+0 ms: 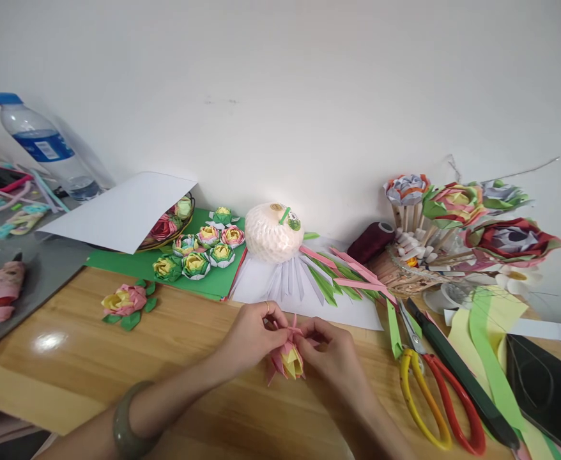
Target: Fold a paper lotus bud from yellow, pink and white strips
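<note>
Between my two hands is a pink and yellow folded paper flower (291, 364), held just above the wooden table. My left hand (256, 329) pinches its pink petals from the left with thumb and forefinger. From the right, my right hand (328, 348) grips the same petals, its fingertips close to the left ones. The fingers cover part of the flower's upper side. Ahead of my hands, folded white paper strips (287, 281), green strips (322, 284) and pink strips (357, 271) lie fanned on a white sheet (361, 314).
A finished pink flower with green leaves (124, 303) lies left. Several small paper flowers (197, 265) sit on green card (204, 291) near a white round lamp (273, 233). At right are scissors (419, 361), a dark green cutter (472, 383), a black phone (546, 390) and a flower basket (409, 268).
</note>
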Demonstrator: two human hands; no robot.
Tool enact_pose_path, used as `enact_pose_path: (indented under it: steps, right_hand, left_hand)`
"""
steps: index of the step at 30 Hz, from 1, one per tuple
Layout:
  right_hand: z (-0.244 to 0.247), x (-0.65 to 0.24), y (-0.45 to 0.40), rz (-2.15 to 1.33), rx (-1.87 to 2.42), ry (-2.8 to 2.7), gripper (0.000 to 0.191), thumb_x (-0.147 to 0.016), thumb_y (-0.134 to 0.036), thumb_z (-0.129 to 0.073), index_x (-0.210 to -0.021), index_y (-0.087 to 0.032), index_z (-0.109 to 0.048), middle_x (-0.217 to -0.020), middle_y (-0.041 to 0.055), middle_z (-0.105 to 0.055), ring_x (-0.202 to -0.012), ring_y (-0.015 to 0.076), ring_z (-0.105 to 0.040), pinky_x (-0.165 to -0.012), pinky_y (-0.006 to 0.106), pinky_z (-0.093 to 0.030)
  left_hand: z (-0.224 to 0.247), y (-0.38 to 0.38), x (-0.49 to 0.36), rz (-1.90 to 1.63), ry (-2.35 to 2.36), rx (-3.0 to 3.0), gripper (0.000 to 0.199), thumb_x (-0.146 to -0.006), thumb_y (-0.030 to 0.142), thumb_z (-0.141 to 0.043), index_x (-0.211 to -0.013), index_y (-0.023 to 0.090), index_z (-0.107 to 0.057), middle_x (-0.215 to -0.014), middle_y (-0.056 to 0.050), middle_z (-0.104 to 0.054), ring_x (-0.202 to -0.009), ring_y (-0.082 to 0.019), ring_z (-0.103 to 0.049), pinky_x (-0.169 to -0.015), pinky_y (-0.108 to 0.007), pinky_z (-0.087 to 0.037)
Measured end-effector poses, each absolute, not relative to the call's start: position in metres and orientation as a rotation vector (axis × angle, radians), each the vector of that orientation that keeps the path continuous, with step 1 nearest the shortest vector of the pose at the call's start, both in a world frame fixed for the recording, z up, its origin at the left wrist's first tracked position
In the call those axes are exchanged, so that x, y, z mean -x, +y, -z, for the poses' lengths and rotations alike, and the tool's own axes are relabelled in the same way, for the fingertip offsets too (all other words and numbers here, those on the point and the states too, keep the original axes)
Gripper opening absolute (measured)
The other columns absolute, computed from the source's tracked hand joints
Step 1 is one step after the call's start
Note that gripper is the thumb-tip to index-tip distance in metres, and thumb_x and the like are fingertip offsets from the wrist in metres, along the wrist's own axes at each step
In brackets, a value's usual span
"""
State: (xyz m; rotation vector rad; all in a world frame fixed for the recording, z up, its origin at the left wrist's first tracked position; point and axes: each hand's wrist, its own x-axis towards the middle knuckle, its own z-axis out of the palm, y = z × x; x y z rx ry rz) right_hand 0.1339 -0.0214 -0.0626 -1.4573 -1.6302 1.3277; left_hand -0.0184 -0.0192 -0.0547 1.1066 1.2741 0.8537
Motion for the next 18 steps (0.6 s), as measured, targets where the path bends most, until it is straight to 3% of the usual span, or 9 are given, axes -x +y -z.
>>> enact_pose_path:
  steps: [12, 18]
  right_hand:
    - [0.0597, -0.1370, -0.0179, -1.346, 1.438, -1.763, 0.020, -0.077, -0.025, -0.050, -0.071, -0.015, -0.066, -0.064, 0.0025, -0.067, -0.054, 0.0127, -0.058, -0.048, 0.020, -0.041]
    - [0.0573, -0.1393, -0.0198, -1.001, 1.453, -1.905, 0.018, -0.076, -0.020, -0.050, -0.072, -0.017, -0.067, -0.066, 0.0027, -0.067, -0.059, 0.0141, -0.060, -0.052, 0.020, -0.044]
  left_hand:
    - [0.0588, -0.0185, 0.0199, -0.862, 1.217, -1.110, 0.007, -0.063, 0.020, -0.061, -0.062, 0.014, -0.056, -0.060, 0.001, -0.057, -0.053, -0.010, -0.055, -0.047, -0.020, -0.042]
    - [0.0545, -0.0211, 0.0213, -0.929, 1.244, -1.390, 0.012, -0.069, 0.019, -0.056, -0.069, 0.015, -0.067, -0.073, -0.003, -0.058, -0.064, -0.012, -0.058, -0.056, -0.022, -0.046]
